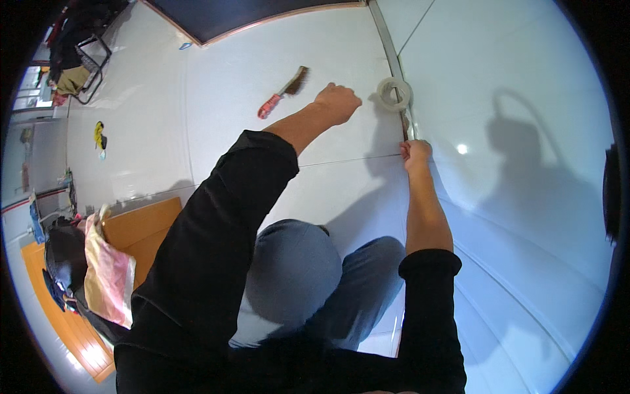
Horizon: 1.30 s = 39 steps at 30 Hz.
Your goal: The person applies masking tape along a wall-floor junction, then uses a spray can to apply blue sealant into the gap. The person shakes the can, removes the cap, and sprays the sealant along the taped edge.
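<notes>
A roll of clear packing tape (393,94) sits where the white tiled floor meets the white wall. From it a shiny strip of tape (411,125) runs along this joint towards my right hand (417,152). My right hand's fingers are curled at the near end of the strip and appear to grip it. To the left of the roll, apart from it, my left hand (339,103) is over the floor with its fingers bent under. Its fingertips and palm are hidden. A wire brush (285,92) with a red handle lies on the floor beyond my left forearm.
The wall (517,79) rises close on my right. A dark, wood-edged panel (256,17) lies ahead. A folding chair (91,69) is far left, and yellow-and-black gloves (100,135) lie on the floor. Nearer on the left is a wooden bench (142,221) with a pink cloth (106,276).
</notes>
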Each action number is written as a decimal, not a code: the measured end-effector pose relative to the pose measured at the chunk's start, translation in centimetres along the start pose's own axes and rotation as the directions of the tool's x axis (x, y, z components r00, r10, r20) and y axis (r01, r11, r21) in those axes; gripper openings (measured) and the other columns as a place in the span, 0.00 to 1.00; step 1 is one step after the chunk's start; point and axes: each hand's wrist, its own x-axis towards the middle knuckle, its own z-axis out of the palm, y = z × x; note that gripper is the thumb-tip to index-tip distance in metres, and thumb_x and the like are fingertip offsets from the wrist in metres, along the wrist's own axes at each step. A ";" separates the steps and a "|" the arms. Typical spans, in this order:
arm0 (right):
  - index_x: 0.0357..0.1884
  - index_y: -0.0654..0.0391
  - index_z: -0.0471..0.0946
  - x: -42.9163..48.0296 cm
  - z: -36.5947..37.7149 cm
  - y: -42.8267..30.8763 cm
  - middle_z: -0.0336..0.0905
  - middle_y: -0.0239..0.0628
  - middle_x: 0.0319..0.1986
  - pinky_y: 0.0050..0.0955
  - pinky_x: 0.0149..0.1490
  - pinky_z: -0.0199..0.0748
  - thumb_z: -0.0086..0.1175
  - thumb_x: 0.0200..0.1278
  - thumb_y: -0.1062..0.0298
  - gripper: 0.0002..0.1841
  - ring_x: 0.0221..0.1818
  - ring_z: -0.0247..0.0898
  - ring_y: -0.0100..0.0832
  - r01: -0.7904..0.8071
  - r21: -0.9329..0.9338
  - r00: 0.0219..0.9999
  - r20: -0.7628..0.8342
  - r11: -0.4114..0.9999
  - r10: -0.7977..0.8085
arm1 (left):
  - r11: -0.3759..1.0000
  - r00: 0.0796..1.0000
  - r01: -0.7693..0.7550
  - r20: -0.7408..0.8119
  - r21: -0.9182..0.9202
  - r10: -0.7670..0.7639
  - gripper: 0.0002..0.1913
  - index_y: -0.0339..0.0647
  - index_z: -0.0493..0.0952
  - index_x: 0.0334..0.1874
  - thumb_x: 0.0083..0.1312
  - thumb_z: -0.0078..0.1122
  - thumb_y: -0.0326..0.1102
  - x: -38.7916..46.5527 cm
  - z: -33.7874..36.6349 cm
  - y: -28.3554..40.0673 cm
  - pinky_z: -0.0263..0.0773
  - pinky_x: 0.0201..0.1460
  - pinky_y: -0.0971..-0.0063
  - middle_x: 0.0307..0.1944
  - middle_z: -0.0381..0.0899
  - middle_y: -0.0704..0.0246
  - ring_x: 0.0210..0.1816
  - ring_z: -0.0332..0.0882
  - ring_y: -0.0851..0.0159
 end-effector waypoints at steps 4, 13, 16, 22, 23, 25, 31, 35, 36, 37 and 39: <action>0.41 0.64 0.78 -0.3 0.0 -0.1 0.85 0.46 0.33 0.24 0.29 0.80 0.56 0.70 0.74 0.05 0.30 0.82 0.36 0.039 -0.059 0.999 0.017 0.997 -0.038 | 0.998 0.988 -0.019 0.155 0.067 0.008 0.16 0.46 0.85 0.58 0.69 0.63 0.31 -3.8 -0.6 -2.9 0.80 0.60 0.55 0.50 0.86 0.59 0.56 0.85 0.52; 0.36 0.64 0.80 -2.0 2.3 -0.4 0.85 0.44 0.28 0.26 0.28 0.74 0.48 0.71 0.70 0.11 0.25 0.77 0.32 0.119 0.025 0.967 -0.232 0.993 -0.110 | 0.875 0.844 -0.466 -0.231 0.130 0.484 0.18 0.36 0.81 0.58 0.66 0.58 0.32 7.7 3.1 -5.2 0.72 0.68 0.63 0.55 0.83 0.62 0.64 0.78 0.58; 0.36 0.63 0.82 -2.8 2.6 -0.4 0.85 0.42 0.29 0.28 0.32 0.75 0.51 0.71 0.67 0.12 0.26 0.77 0.34 0.129 -0.015 0.944 -0.305 0.992 -0.127 | 0.796 0.708 -0.576 -0.374 0.183 0.599 0.14 0.37 0.82 0.52 0.66 0.58 0.31 12.8 6.0 -3.3 0.71 0.69 0.64 0.52 0.83 0.63 0.61 0.79 0.60; 0.39 0.61 0.83 -3.4 3.7 -1.8 0.86 0.41 0.34 0.32 0.38 0.77 0.52 0.72 0.63 0.12 0.31 0.81 0.34 0.081 -0.065 0.949 -0.300 0.995 -0.097 | 0.602 0.544 -0.778 -0.286 0.182 0.789 0.07 0.39 0.83 0.35 0.65 0.57 0.32 20.1 7.4 -4.6 0.70 0.69 0.67 0.39 0.85 0.64 0.52 0.82 0.60; 0.39 0.61 0.83 -3.6 4.0 -1.8 0.86 0.41 0.35 0.32 0.38 0.78 0.52 0.72 0.62 0.13 0.32 0.81 0.34 0.032 -0.066 0.945 -0.324 0.997 -0.052 | 0.566 0.513 -0.807 -0.274 0.167 0.813 0.07 0.38 0.83 0.36 0.65 0.57 0.32 20.9 7.4 -5.3 0.71 0.68 0.67 0.39 0.85 0.63 0.51 0.82 0.59; 0.40 0.62 0.83 -3.9 4.2 -1.6 0.86 0.42 0.35 0.33 0.38 0.78 0.52 0.71 0.61 0.14 0.33 0.82 0.34 0.074 -0.078 0.943 -0.318 0.994 -0.095 | 0.503 0.475 -0.852 -0.189 0.145 0.859 0.09 0.36 0.83 0.39 0.66 0.57 0.33 22.2 7.2 -6.1 0.74 0.67 0.66 0.39 0.85 0.60 0.49 0.83 0.58; 0.41 0.63 0.83 -4.3 3.6 -1.3 0.86 0.43 0.34 0.33 0.39 0.79 0.52 0.72 0.61 0.15 0.35 0.83 0.35 0.096 -0.017 0.914 -0.394 0.995 -0.095 | 0.583 0.538 -0.810 -0.470 -0.059 0.700 0.12 0.30 0.81 0.49 0.68 0.56 0.30 26.0 6.2 -7.7 0.80 0.61 0.60 0.43 0.86 0.55 0.49 0.85 0.53; 0.40 0.64 0.83 -4.6 4.0 -2.2 0.87 0.43 0.34 0.34 0.39 0.79 0.52 0.71 0.62 0.14 0.35 0.83 0.35 0.066 -0.028 0.914 -0.398 0.997 -0.072 | 0.675 0.581 -0.704 -0.366 0.222 0.727 0.14 0.36 0.81 0.52 0.68 0.57 0.34 28.5 4.4 -9.9 0.82 0.47 0.63 0.28 0.87 0.62 0.38 0.88 0.59; 0.40 0.64 0.83 -4.7 4.2 -2.4 0.87 0.43 0.33 0.33 0.39 0.78 0.52 0.71 0.63 0.14 0.35 0.83 0.35 0.081 -0.033 0.921 -0.380 0.996 -0.087 | 0.673 0.569 -0.715 -0.402 0.190 0.717 0.13 0.37 0.81 0.50 0.67 0.59 0.34 28.6 4.1 -10.4 0.81 0.49 0.63 0.28 0.87 0.62 0.38 0.88 0.59; 0.40 0.64 0.83 -4.8 4.3 -2.5 0.87 0.43 0.33 0.33 0.39 0.78 0.52 0.71 0.63 0.14 0.35 0.83 0.35 0.063 -0.027 0.917 -0.393 0.998 -0.069 | 0.673 0.550 -0.720 -0.452 0.171 0.702 0.12 0.37 0.81 0.48 0.66 0.62 0.35 28.5 3.9 -10.8 0.79 0.52 0.63 0.28 0.86 0.62 0.39 0.88 0.58; 0.40 0.65 0.83 -4.7 4.3 -2.5 0.87 0.43 0.33 0.33 0.39 0.78 0.52 0.72 0.63 0.14 0.35 0.83 0.35 0.044 -0.015 0.905 -0.422 0.999 -0.046 | 0.657 0.521 -0.740 -0.496 0.143 0.695 0.12 0.38 0.81 0.46 0.64 0.67 0.36 28.2 3.6 -11.2 0.78 0.53 0.64 0.28 0.86 0.63 0.39 0.88 0.59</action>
